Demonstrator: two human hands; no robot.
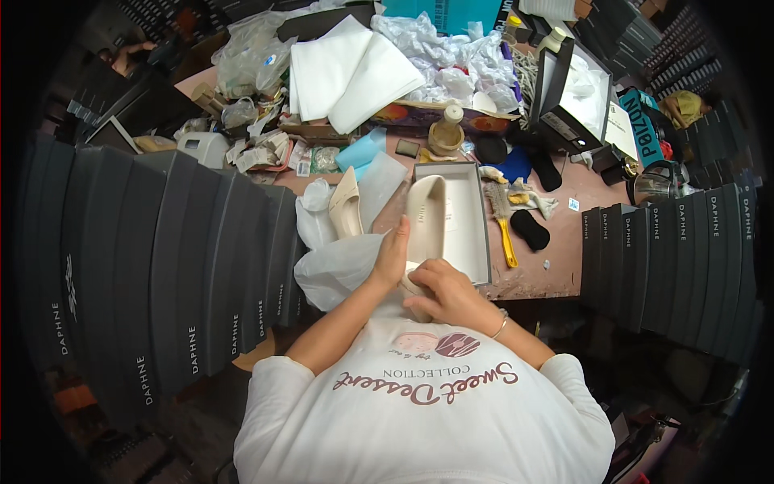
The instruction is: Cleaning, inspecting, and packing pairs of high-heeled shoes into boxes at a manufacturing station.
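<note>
A beige pointed shoe (426, 214) is between my hands, its toe pointing away from me and its insole facing up. My left hand (393, 254) lies along the shoe's left side with long, straight fingers, holding it there. At the heel end, my right hand (443, 289) has its fingers curled round the shoe's back part. Beyond and partly under the shoe lies an open, shallow grey box with a white inside (466, 222). The matching shoe (346, 206) rests to the left on translucent white wrapping (330, 270).
Tall stacks of dark grey shoeboxes (177, 258) (665, 258) flank me. A yellow-handled brush (504, 230) and black pads (530, 231) lie right of the open box. White sheets (347, 68), crumpled plastic (455, 60), a bottle (447, 129) and a tilted shoebox (568, 113) crowd the far side.
</note>
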